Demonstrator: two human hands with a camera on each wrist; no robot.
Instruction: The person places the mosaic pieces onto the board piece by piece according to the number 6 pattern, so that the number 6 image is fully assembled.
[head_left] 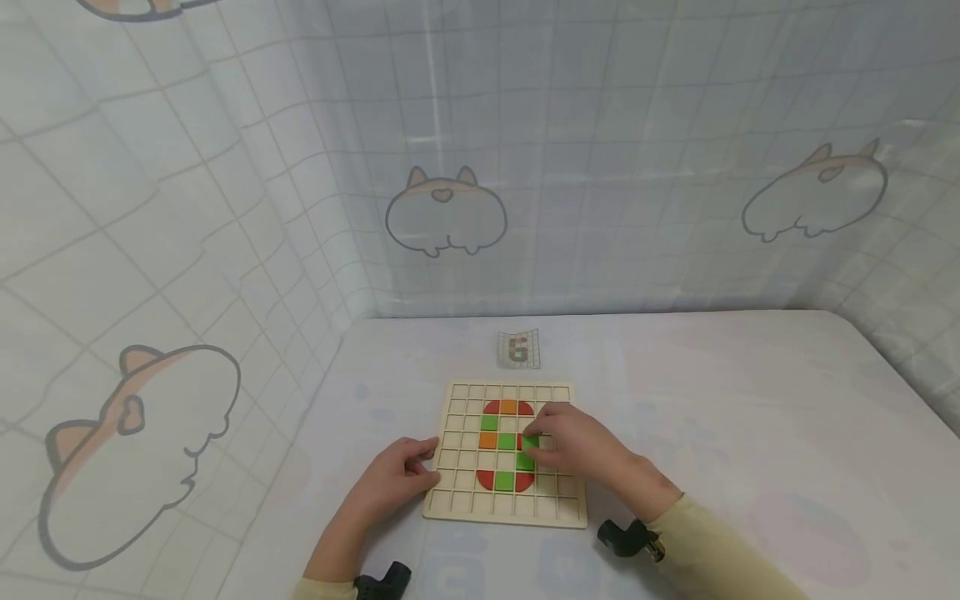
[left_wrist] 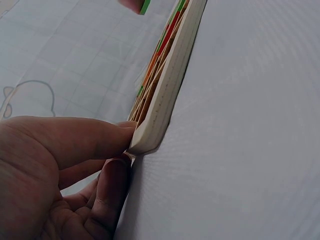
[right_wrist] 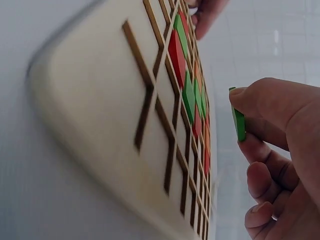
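A pale wooden grid board [head_left: 457,504] lies flat, with red, orange and green tiles set in its middle squares. My right hand [head_left: 577,442] is over the board's right half. Between thumb and fingers it pinches a thin green tile [right_wrist: 239,122], held above the board and clear of it in the right wrist view. My left hand [head_left: 390,481] rests at the board's left edge, its thumb and fingertips touching the side by a rounded corner [left_wrist: 145,142]. Set tiles include an orange tile [head_left: 508,407], a green tile [head_left: 504,482] and a red rounded tile [head_left: 486,480].
Behind the board lies a small printed pattern card [head_left: 518,349] with a coloured figure on a grid. The white-covered table [head_left: 712,400] extends to both sides. Curtains [head_left: 600,167] with a grid and animal print rise at the back and sides.
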